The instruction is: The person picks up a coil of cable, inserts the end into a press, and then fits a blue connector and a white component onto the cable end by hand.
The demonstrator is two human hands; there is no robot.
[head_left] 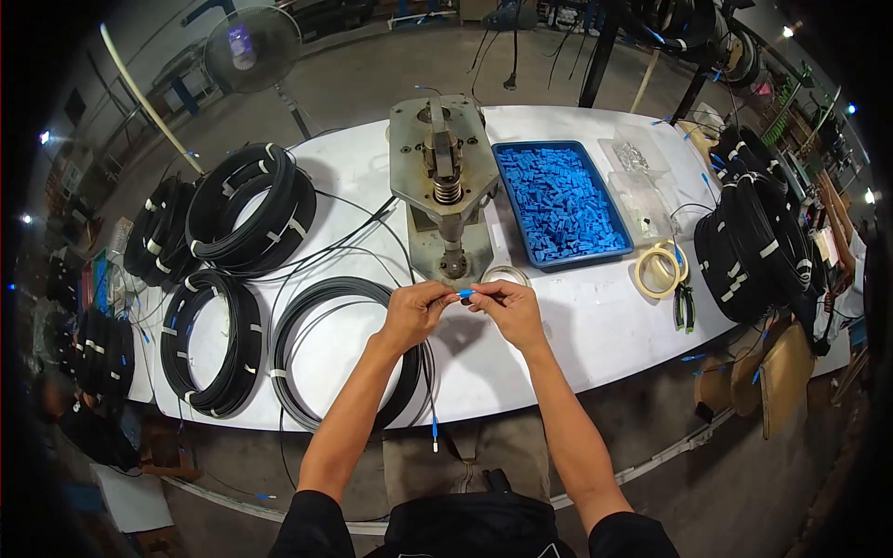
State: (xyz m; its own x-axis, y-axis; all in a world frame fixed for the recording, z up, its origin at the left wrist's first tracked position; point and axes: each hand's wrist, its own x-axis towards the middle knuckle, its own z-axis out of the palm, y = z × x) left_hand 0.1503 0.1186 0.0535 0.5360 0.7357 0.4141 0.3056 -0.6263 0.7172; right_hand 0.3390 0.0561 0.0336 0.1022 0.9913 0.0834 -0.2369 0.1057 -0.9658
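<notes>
**Blue piece (466, 294) held fingertip to fingertip before a metal press (445, 153)**

A worker in black sleeves pinches the small blue piece just on the near side of the press, the left hand (415, 312) closed on one end and the right hand (510, 312) on the other; whether either hand rests on the white surface (600, 335) cannot be told. Right of the press, a dark blue tray (581, 262) is heaped with loose blue parts (558, 200), with tape rolls (657, 273) and pliers (685, 308) to its near right. Left of the press lie coils of black cable (404, 386), bound with white bands. A cable end with a blue-and-white tip (434, 433) hangs over the near edge, below the press. A fan (251, 48) stands beyond, to the press's far left.
</notes>
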